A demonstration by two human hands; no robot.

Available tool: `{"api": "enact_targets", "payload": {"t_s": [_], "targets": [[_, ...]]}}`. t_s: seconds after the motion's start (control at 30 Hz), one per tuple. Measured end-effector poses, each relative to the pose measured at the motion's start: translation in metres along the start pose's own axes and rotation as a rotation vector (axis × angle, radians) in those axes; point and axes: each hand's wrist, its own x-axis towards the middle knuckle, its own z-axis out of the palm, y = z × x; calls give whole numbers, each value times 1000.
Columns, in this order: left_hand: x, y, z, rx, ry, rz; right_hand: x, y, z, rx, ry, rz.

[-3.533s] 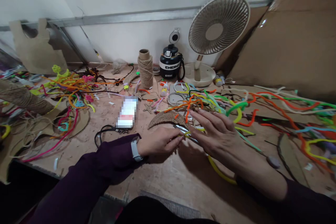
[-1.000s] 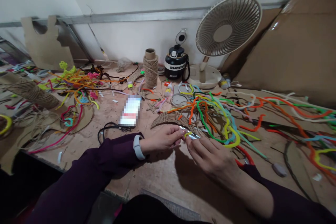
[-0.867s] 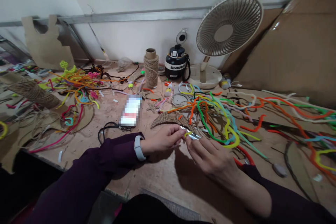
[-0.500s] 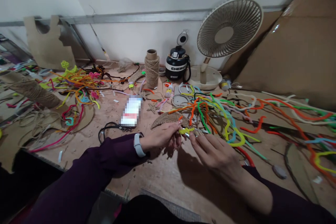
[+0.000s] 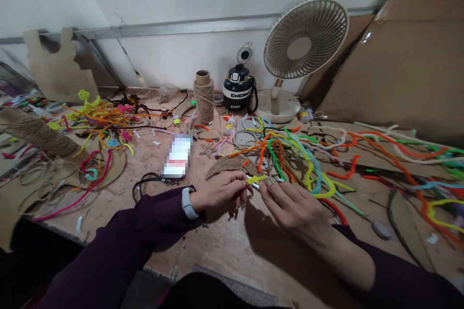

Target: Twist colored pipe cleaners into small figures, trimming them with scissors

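Observation:
Between my hands is a short, twisted length of yellow pipe cleaner point(image 5: 256, 179). My left hand point(image 5: 222, 194), with a watch on its wrist, pinches its left end with thumb and fingertips. From the other side, the closed fingers of my right hand point(image 5: 295, 207) hold its right end. A thin, pale, shiny stick lies along the yellow piece; its kind is unclear and my fingers hide part of it. Just behind my left hand rests a curved panel point(image 5: 232, 163) covered in rows of brown twine.
A phone point(image 5: 177, 157) with a black strap lies at left. Behind stand a twine spool point(image 5: 204, 99), a black bottle point(image 5: 237, 91) and a fan point(image 5: 300, 43). Many coloured pipe cleaners point(image 5: 313, 164) tangle at right, others point(image 5: 105, 116) at left. Cardboard point(image 5: 416, 67) leans at right.
The view has turned slightly, so the background sits further left. My hands keep their hold on the yellow pipe cleaner, with only slight shifts of the fingers.

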Motion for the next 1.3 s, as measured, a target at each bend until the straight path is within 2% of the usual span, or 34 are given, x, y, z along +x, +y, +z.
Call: {"api": "enact_targets", "payload": {"t_s": [0.43, 0.8, 1.3], "targets": [[-3, 9, 4, 20, 17, -22, 2, -2, 0, 34, 25, 6], [-1, 1, 0, -7, 3, 16, 2, -3, 0, 25, 14, -7], [-3, 4, 1, -20, 15, -24, 1, -4, 1, 28, 11, -3]]}}
